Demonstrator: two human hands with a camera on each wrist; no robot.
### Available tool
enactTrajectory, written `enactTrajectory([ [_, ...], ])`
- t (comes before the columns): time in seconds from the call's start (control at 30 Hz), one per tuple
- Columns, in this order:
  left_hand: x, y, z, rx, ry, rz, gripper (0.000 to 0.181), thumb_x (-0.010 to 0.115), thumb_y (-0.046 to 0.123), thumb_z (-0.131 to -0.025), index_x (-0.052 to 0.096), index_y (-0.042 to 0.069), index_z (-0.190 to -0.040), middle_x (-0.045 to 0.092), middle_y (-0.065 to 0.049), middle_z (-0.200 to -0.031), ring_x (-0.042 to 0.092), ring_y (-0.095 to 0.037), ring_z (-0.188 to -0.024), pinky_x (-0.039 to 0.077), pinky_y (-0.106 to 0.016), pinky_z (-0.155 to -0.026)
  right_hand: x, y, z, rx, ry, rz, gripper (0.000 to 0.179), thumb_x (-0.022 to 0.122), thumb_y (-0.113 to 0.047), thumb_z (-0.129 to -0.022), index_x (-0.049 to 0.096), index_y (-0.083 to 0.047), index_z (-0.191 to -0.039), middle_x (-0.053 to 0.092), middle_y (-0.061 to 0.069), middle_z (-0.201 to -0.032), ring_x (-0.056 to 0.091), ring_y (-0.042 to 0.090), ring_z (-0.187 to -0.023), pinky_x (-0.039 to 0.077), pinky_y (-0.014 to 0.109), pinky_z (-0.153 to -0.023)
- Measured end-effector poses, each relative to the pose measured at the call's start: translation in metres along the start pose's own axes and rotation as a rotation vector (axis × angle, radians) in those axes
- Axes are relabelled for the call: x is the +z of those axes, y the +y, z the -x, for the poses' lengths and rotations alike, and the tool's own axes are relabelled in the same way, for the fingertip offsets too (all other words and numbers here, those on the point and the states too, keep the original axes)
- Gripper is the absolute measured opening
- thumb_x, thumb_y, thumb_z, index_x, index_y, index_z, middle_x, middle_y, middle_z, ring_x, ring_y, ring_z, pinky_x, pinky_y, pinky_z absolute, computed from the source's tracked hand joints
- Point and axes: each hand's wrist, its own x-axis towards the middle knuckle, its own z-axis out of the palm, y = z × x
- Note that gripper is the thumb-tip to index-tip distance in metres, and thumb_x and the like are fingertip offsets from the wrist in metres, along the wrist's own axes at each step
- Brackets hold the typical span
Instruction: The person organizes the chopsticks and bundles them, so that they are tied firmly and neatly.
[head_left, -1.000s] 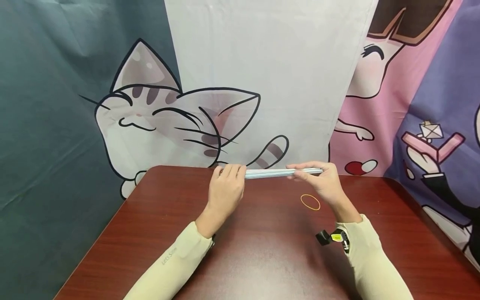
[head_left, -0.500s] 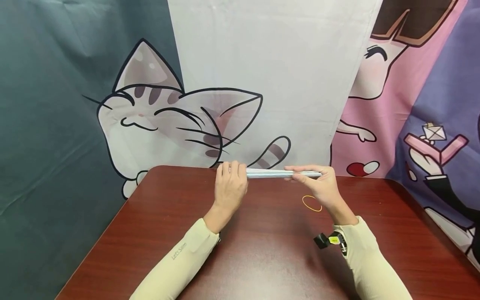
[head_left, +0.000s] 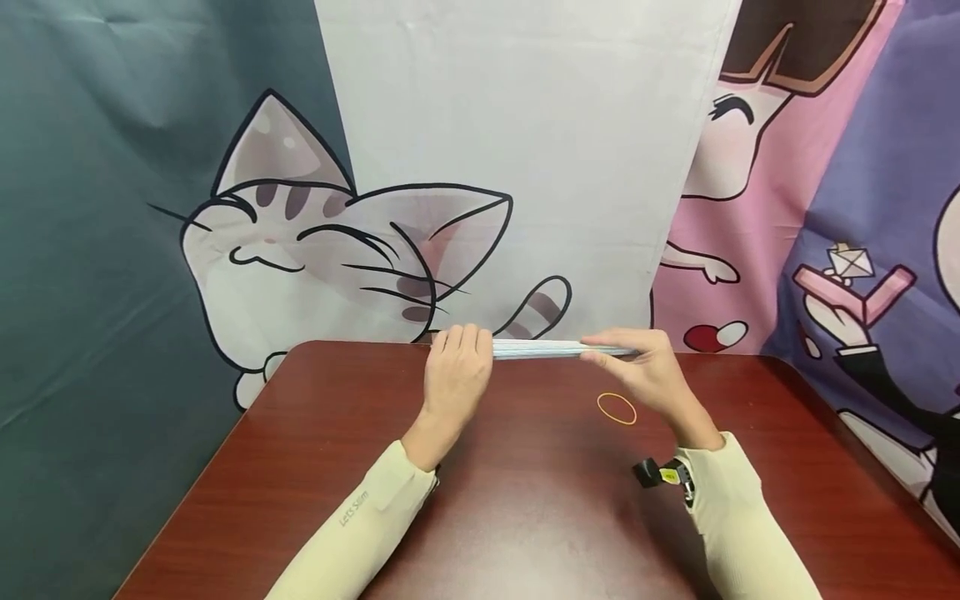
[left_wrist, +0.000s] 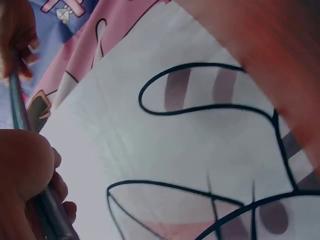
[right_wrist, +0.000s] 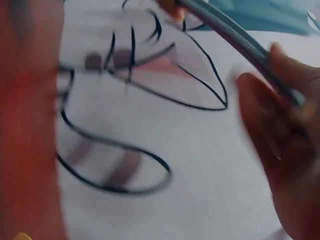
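Note:
A thin, layered pale blue-and-white stack [head_left: 536, 349] is held nearly level above the table's far part, seen edge-on in the head view. My left hand [head_left: 459, 375] grips its left end, fingers over the top. At the right end my right hand [head_left: 647, 367] holds it between thumb and fingers. In the left wrist view the stack [left_wrist: 19, 105] runs from the near left hand [left_wrist: 25, 170] up to the other hand. In the right wrist view the stack [right_wrist: 235, 37] slants down between the blurred fingers of the right hand [right_wrist: 295, 120]. What the stack is made of cannot be told.
A thin yellow rubber band [head_left: 617, 409] lies on the reddish-brown table [head_left: 525, 500] below the right hand. Behind the table hangs a printed cloth backdrop [head_left: 555, 150] with a cartoon cat. A small black device [head_left: 663, 473] sits on the right wrist.
My left hand has turned slightly more upright, and the stack lies a little more level. Both hands keep hold of its ends. The view has shifted slightly; the rubber band stays on the table.

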Motion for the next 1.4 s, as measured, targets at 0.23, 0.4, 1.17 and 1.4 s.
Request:
enactTrajectory([
  [0.23, -0.005, 0.005, -0.006, -0.068, -0.031, -0.019, 0.029, 0.035, 0.008, -0.101, 0.051, 0.009, -0.077, 0.046, -0.006, -0.072, 0.049, -0.026, -0.070, 0.039, -0.035, -0.067, 0.021, -0.012, -0.001, -0.257, 0.111, 0.870, 0.039, 0.043, -0.030, -0.102, 0.068, -0.001, -0.104, 0.066, 0.013, -0.089, 0.059, 0.036, -0.078, 0.043, 0.050, -0.068],
  [0.4, -0.008, 0.008, -0.009, -0.097, -0.046, -0.017, 0.027, 0.037, 0.005, -0.099, 0.052, 0.010, -0.077, 0.046, -0.006, -0.072, 0.049, -0.026, -0.070, 0.040, -0.035, -0.069, 0.041, -0.012, -0.002, -0.186, 0.161, 1.028, 0.026, 0.046, -0.020, -0.089, 0.062, 0.000, -0.091, 0.055, 0.014, -0.077, 0.052, 0.037, -0.073, 0.040, 0.054, -0.073],
  [1.17, -0.005, 0.009, -0.007, -0.059, 0.144, 0.052, 0.047, 0.042, 0.036, -0.105, 0.051, 0.010, -0.067, 0.045, -0.003, -0.061, 0.048, -0.022, -0.058, 0.037, -0.034, -0.057, 0.055, -0.009, -0.004, -0.320, 0.436, 1.046, 0.036, 0.052, -0.014, -0.093, 0.042, -0.006, -0.060, 0.039, 0.007, -0.051, 0.038, 0.029, -0.042, 0.031, 0.041, -0.046],
  [1.4, -0.005, 0.017, -0.005, -0.078, 0.158, 0.035, 0.043, 0.046, 0.032, -0.105, 0.050, 0.011, -0.068, 0.043, -0.003, -0.062, 0.046, -0.022, -0.059, 0.035, -0.033, -0.056, 0.063, -0.012, -0.004, -0.305, 0.584, 1.065, 0.037, 0.058, -0.015, -0.089, 0.040, -0.007, -0.058, 0.037, 0.006, -0.053, 0.037, 0.030, -0.048, 0.032, 0.045, -0.053],
])
